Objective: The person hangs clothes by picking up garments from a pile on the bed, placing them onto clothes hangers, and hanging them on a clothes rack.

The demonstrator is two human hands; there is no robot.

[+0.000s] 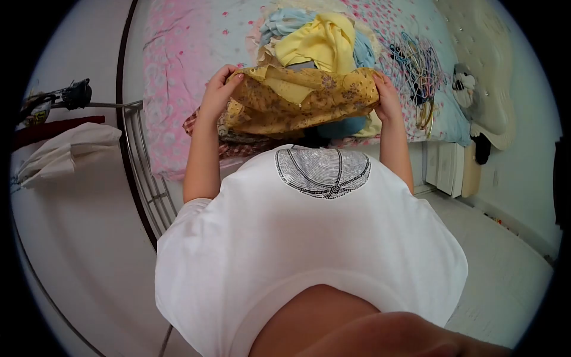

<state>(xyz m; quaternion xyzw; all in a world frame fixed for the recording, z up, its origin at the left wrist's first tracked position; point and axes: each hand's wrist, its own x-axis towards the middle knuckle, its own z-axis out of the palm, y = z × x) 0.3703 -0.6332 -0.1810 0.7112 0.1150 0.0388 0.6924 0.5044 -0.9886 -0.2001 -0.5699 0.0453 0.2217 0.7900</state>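
Note:
Stretched between my two hands is a mustard-yellow floral garment (pixel 285 104), held up over the near edge of the bed. My left hand (pixel 220 89) pinches its left end, thumb on top. The right end is gripped by my right hand (pixel 388 98). The garment's exact kind cannot be made out. Just beyond it lies a pile of clothes, with a plain yellow cloth (pixel 321 44) on top and light blue cloth (pixel 287 24) beside it. Under and around the garment, a red checked cloth (pixel 235 150) and a dark blue cloth (pixel 342 128) partly show.
A heap of thin coloured hangers (pixel 416 68) lies on the bed (pixel 184 71) to the right. Near the padded headboard (pixel 485 59) sits a grey and white plush toy (pixel 465 83). A white cabinet (pixel 445 166) stands at right. White cloth (pixel 74 149) hangs from a metal rack at left.

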